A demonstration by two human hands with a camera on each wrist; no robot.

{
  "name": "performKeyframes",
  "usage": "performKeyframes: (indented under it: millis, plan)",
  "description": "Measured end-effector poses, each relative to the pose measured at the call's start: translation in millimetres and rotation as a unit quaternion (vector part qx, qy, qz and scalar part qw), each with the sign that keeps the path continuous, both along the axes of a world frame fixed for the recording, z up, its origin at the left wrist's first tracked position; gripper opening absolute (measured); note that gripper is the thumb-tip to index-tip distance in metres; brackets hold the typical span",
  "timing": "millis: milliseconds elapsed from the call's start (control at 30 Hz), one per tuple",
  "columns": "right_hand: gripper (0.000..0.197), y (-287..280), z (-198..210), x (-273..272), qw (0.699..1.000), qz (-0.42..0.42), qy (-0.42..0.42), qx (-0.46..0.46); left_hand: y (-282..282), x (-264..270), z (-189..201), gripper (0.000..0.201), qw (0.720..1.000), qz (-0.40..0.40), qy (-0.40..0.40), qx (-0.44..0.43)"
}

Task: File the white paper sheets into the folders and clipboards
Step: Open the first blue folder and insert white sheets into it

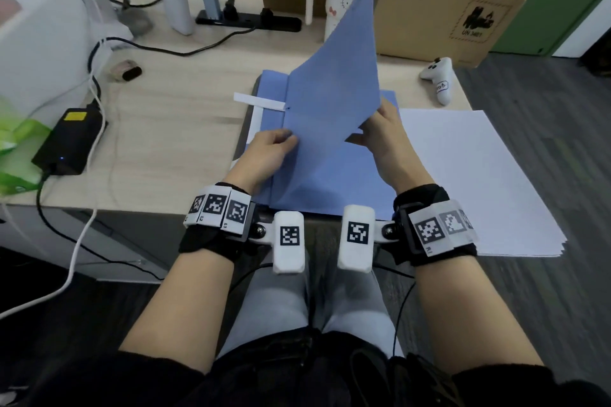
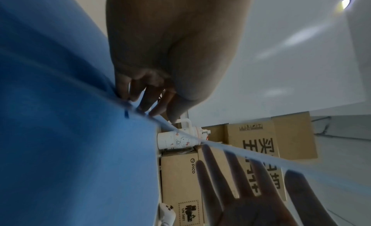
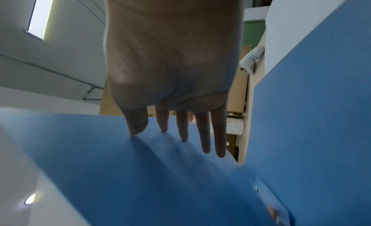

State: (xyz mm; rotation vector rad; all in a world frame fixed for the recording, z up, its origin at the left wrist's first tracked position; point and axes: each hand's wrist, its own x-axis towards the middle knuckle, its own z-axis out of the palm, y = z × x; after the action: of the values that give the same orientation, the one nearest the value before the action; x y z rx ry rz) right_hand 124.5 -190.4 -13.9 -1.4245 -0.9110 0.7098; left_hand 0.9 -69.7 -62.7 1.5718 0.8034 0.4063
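**Blue folder held open, white sheets not yet filed**

The desk (image 1: 185,129) carried a blue folder (image 1: 330,175) lying at its near edge, and that folder serves as the landmark here. Its front cover (image 1: 340,76) stood lifted and tilted up, away from the person, with the folder's lower leaf flat on the desk beneath it. Just to the right of the folder lay the stack of white paper sheets (image 1: 472,182), flat and squared, partly overhanging the desk's near edge. No sheet appeared inside the opened folder, so the filing seemed barely started at this folder: it had been opened, and picking up and inserting sheets remained. A white strip (image 1: 259,101) stuck out from the folder's left side; whether it was a filed sheet or a label could not be told. No clipboard could be made out.

The right hand (image 1: 385,139) sat at the folder's right, fingers nearly straight and spread against the underside of the raised cover, thumb on its edge, propping it. The left hand (image 1: 269,150) rested at the folder's left by the fold, its fingertips (image 2: 140,102) curled and pinching the cover's edge.
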Motion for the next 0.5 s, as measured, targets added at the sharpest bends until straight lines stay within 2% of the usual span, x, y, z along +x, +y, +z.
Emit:
performKeyframes:
  millis: [67,100,233,400,500]
  plan:
    - [0.062,11,5,-13,1.0,0.01,-0.012,-0.018,1,-11,5,0.026,1.0,-0.019,-0.01,-0.003]
    - [0.065,16,6,-17,0.999,0.017,-0.022,-0.025,2,-16,6,0.028,1.0,-0.025,-0.015,-0.004]
    - [0.056,32,7,-33,0.997,0.06,-0.034,-0.046,8,-39,23,0.056,0.997,-0.04,-0.063,-0.024]
    - [0.063,60,0,-53,0.994,0.07,-0.04,-0.08,11,-69,48,0.057,0.983,-0.035,-0.173,-0.043]
    - [0.067,79,-10,-62,0.989,0.066,-0.075,-0.107,17,-88,43,0.077,0.976,-0.016,-0.214,-0.032]
